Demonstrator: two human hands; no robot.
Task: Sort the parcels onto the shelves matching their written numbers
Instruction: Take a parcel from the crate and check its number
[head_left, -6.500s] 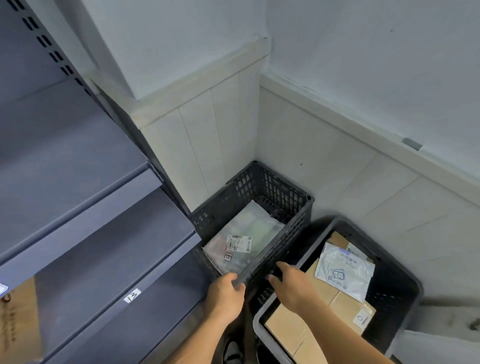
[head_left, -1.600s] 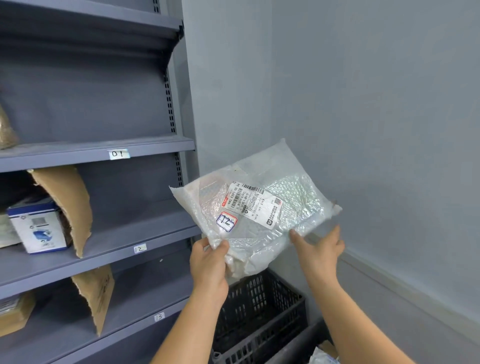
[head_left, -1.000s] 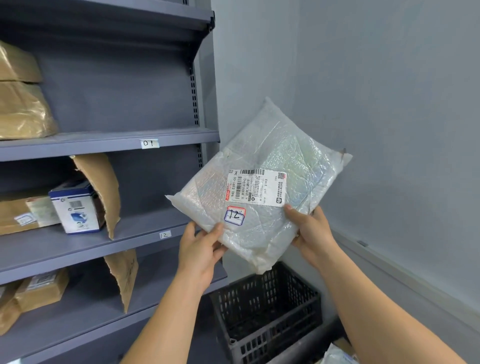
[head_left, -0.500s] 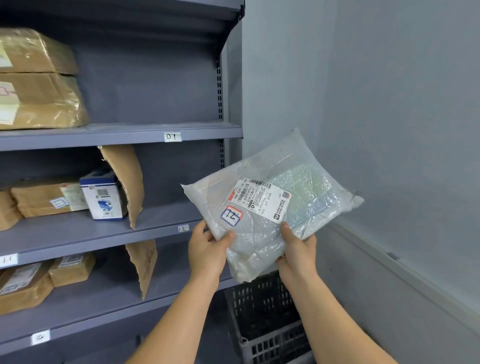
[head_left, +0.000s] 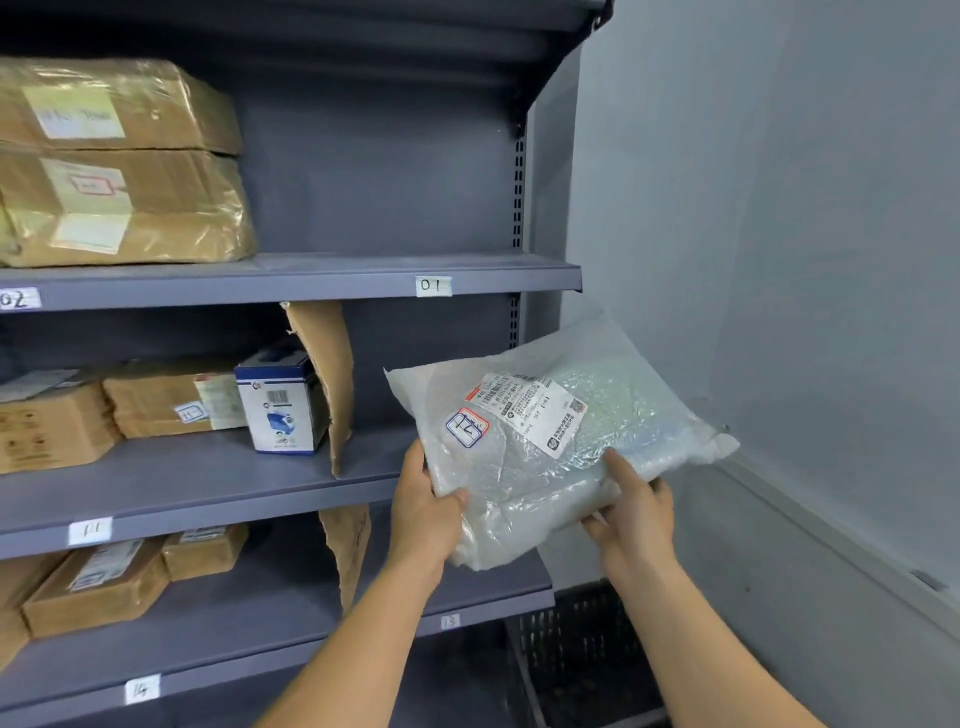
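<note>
Now in hand: placing the bubble-wrap parcel (head_left: 550, 441); its sticker (head_left: 466, 427) seems to read 12.
Parcel: held in the air, just right of the cardboard divider (head_left: 324, 384).
Hands: my left hand (head_left: 423, 506) and right hand (head_left: 631, 512) both grip its near edge.
Next: slide it onto the shelf (head_left: 374, 460) right of the divider; I cannot see that bay's tag.

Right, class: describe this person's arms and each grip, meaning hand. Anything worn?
Nothing worn in view. The left grip and right grip are bare hands: no gloves, rings or watch. The left forearm and right forearm are sleeveless to the frame's edge.
</note>
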